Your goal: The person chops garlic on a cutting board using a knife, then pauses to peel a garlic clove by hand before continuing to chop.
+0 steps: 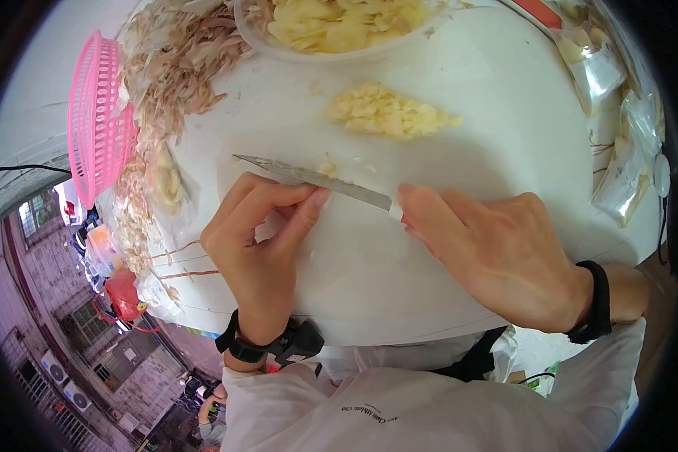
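My right hand is closed around the white and red handle of a knife. The blade points left, its flat side facing up, with small pale bits stuck on it. Just below the blade, my left hand is closed in a pinch, thumb and forefinger tips touching at the blade's lower edge. Whatever lies between those fingertips is hidden. Beyond the knife, a heap of pale yellow slices, apparently garlic, lies on the white table.
A clear tub with more yellow slices stands at the far edge. Dry papery skins are piled at left beside a pink basket. Plastic bags lie at right. Another person's arm shows at lower left.
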Available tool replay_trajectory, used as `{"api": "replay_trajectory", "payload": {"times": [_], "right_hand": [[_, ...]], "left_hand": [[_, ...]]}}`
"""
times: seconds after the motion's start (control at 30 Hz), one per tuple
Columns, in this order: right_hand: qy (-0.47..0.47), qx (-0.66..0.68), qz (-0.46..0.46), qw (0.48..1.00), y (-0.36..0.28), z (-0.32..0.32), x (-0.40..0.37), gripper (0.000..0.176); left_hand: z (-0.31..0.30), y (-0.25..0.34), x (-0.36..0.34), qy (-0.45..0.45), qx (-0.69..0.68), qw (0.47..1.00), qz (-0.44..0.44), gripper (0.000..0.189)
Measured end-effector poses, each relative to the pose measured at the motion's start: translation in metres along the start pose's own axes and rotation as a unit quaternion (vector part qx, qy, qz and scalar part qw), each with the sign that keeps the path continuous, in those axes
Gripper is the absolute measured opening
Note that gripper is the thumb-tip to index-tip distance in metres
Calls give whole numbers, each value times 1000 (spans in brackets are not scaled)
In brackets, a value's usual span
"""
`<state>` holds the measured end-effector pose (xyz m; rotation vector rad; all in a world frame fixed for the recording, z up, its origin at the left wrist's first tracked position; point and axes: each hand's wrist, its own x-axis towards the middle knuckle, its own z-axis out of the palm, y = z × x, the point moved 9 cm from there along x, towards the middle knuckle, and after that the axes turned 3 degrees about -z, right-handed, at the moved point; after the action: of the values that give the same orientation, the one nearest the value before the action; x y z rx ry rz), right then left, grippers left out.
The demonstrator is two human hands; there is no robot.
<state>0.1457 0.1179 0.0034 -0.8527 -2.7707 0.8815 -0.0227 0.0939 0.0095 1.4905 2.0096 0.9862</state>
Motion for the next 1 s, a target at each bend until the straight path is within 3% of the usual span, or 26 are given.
{"api": "replay_trajectory", "payload": {"times": [0.4, 0.53, 1.0], "right_hand": [[-11, -79, -3, 997, -5, 4, 2, 31], [28, -74, 0, 997, -7, -1, 0, 31], [-15, -22, -4, 1000, -3, 0, -1, 25]], "left_hand": [[1, 2, 0, -4, 3, 1000, 6, 13], [0, 1, 0, 1, 9, 1000, 3, 13], [-2, 0, 0, 4, 5, 1000, -12, 13]]}}
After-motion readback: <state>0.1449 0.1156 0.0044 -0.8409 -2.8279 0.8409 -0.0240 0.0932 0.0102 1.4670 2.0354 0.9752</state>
